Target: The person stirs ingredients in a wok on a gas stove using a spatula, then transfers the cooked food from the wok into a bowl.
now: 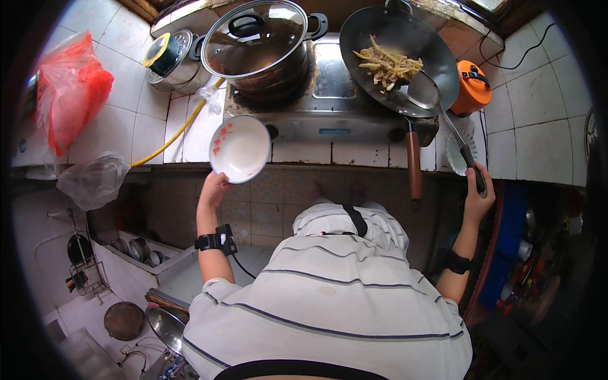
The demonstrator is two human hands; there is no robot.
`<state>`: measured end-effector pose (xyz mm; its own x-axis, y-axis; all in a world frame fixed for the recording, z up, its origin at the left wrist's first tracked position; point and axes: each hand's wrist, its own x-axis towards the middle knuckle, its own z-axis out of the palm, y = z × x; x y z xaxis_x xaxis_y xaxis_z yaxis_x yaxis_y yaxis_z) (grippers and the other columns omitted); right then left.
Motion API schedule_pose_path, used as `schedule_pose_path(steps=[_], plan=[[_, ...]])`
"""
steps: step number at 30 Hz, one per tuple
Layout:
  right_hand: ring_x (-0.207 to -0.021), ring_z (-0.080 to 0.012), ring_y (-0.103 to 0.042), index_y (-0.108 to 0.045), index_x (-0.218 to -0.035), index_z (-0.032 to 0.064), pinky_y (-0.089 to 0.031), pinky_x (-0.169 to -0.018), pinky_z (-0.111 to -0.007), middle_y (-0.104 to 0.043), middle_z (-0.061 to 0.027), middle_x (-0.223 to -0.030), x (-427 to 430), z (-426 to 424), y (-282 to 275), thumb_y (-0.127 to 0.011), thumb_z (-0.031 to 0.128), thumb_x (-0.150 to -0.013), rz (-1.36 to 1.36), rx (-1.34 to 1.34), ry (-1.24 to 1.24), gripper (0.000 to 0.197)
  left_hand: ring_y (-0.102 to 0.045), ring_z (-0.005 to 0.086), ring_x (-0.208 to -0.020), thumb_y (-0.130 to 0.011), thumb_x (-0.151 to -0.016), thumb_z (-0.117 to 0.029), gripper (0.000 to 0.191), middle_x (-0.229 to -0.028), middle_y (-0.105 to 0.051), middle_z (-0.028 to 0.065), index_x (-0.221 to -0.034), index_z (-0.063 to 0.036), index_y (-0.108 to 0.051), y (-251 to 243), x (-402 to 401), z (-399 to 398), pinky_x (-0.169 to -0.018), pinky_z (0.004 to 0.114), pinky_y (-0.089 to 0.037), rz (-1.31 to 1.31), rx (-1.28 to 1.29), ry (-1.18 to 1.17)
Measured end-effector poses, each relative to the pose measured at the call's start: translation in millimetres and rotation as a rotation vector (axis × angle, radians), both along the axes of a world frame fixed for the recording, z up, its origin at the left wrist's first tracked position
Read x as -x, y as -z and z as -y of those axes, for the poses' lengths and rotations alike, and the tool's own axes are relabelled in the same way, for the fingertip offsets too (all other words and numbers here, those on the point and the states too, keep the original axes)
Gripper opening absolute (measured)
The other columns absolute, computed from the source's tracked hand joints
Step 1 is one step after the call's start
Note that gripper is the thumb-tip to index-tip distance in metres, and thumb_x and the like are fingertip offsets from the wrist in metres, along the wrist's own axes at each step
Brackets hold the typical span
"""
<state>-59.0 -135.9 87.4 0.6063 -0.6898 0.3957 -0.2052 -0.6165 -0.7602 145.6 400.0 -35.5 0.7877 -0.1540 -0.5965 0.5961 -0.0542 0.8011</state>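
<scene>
My left hand (214, 188) grips the rim of a white bowl (244, 154) with a red floral pattern, held at the counter's front edge; no food shows in it. In my right hand (479, 192) is the black handle of a metal spatula (424, 90), whose blade rests inside a dark wok (351, 52). Cooked food in pale strips and small pieces (387, 64) lies in the wok, just left of the blade. The wok sits on the right side of a gas stove (327, 121), and its wooden handle (414, 166) juts out towards me.
A large lidded pot (270, 71) occupies the stove's left side. A yellow hose (178, 133) crosses the counter beside a smaller steel pot (183, 71) and a red plastic bag (78, 90). Right of the wok are an orange lidded container (470, 90) and a fluted white dish (457, 159).
</scene>
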Motion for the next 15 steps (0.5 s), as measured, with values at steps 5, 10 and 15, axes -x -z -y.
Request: schedule_pose_path(steps=[5,10,15], plan=[[-0.084,-0.013,-0.056,-0.06,-0.092,-0.0037,-0.044,-0.076,-0.024,-0.062,-0.0085,-0.091,1.6,-0.8,0.8,-0.063,0.006,-0.077,0.019,-0.027,-0.025,0.019,-0.056,0.015,-0.076,-0.042,-0.074,-0.005,0.028,-0.087,-0.057,0.007,-0.099,0.003,-0.052,-6.7,8.5,103.7,-0.066,0.028,-0.047,-0.098,0.135,0.171],[-0.085,-0.0142,-0.057,-0.06,-0.091,-0.0044,-0.044,-0.078,-0.025,-0.062,-0.0108,-0.092,3.0,-3.2,5.3,-0.063,0.004,-0.076,0.023,-0.03,-0.025,0.018,-0.058,0.0186,-0.082,-0.041,-0.073,-0.003,0.029,-0.092,-0.057,0.0127,-0.097,0.0098,-0.05,-18.7,-6.7,174.9,-0.075,0.032,-0.05,-0.137,0.293,0.325],[-0.083,-0.0145,-0.058,-0.06,-0.092,-0.0042,-0.044,-0.077,-0.025,-0.063,-0.0112,-0.09,4.6,-6.6,18.1,-0.064,0.004,-0.075,0.067,-0.044,-0.008,0.019,-0.058,0.021,-0.085,-0.041,-0.073,-0.004,0.03,-0.093,-0.057,0.0137,-0.098,0.0108,-0.049,-15.6,-23.1,213.5,-0.075,0.033,-0.05,-0.086,0.243,0.298]])
